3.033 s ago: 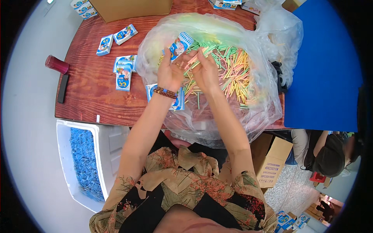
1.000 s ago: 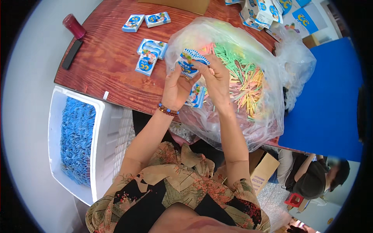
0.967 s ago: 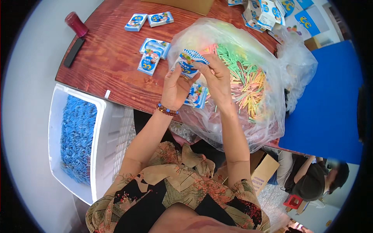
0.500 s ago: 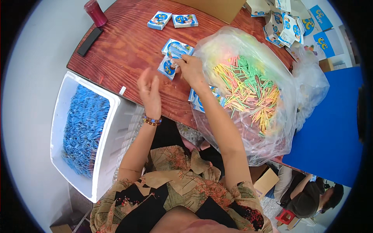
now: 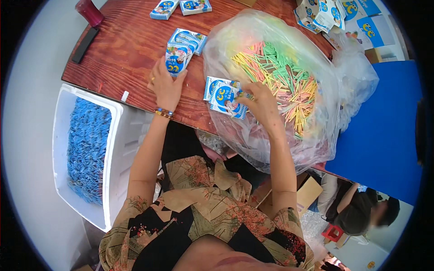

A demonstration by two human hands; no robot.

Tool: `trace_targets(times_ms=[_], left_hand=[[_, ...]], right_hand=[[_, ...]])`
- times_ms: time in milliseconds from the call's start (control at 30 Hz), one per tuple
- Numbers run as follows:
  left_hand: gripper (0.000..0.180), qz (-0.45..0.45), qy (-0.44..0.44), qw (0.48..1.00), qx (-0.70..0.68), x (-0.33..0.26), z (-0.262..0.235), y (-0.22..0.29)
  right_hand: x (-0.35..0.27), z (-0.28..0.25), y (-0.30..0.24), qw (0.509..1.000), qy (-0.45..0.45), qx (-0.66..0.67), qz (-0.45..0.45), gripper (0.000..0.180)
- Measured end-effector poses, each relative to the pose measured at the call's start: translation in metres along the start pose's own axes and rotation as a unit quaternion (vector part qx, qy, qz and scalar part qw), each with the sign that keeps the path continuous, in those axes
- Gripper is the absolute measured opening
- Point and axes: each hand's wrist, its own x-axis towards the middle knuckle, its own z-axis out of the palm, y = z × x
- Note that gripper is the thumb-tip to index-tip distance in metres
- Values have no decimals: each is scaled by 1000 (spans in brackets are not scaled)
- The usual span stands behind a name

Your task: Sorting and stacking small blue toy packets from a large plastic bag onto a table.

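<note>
A white bin of blue pieces stands leftmost. The left hand, thumb apart from fingers, spans the near end of an overlapping packet; its grip cannot be told. Farther right, two packets overlap beside the right hand, whose fingers bend narrowly at their edge, hold unclear, before a clear bag of coloured sticks.

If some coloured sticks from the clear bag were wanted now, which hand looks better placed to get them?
The right hand, probably: it is close beside the coloured sticks in the clear bag, while the left hand is farther off, at a blue-and-white packet.
</note>
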Motion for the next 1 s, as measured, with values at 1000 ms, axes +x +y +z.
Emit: trace_targets(times_ms=[1000], left_hand=[[13,-216,-248,705,-628,-49,-3,88]], right_hand=[[-2,24,-1,825,15,558,86,4]])
